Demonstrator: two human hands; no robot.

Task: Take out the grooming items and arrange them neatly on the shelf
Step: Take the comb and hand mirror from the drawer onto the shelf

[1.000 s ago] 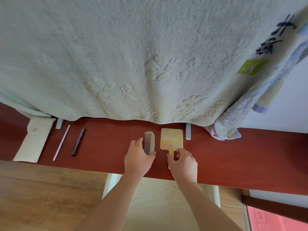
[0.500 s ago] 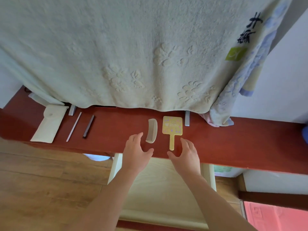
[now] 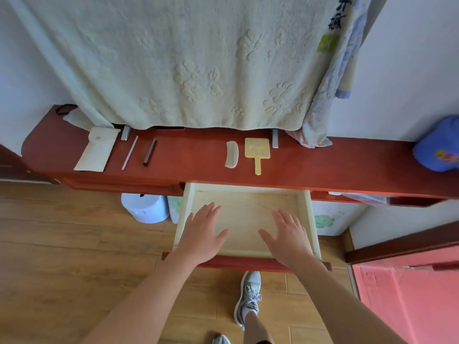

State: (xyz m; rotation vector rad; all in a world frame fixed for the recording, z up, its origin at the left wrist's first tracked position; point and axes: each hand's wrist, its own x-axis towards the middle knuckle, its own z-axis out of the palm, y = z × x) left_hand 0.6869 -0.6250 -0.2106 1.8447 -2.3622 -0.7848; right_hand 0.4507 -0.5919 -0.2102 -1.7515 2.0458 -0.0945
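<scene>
Left hand [image 3: 202, 234] and right hand [image 3: 285, 238], fingers spread flat and holding nothing, were over the open drawer [image 3: 183, 214]; comb [image 3: 231, 154] and hand mirror [image 3: 257, 151] lay side by side on the shelf [image 3: 323, 165] beyond both hands.

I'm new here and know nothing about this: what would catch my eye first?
A big pale green towel hangs down to the back of a red shelf. On it a pale comb and a yellow hand mirror lie side by side, not touching. Below, the left hand and right hand spread open over a pulled-out wooden drawer.
</scene>
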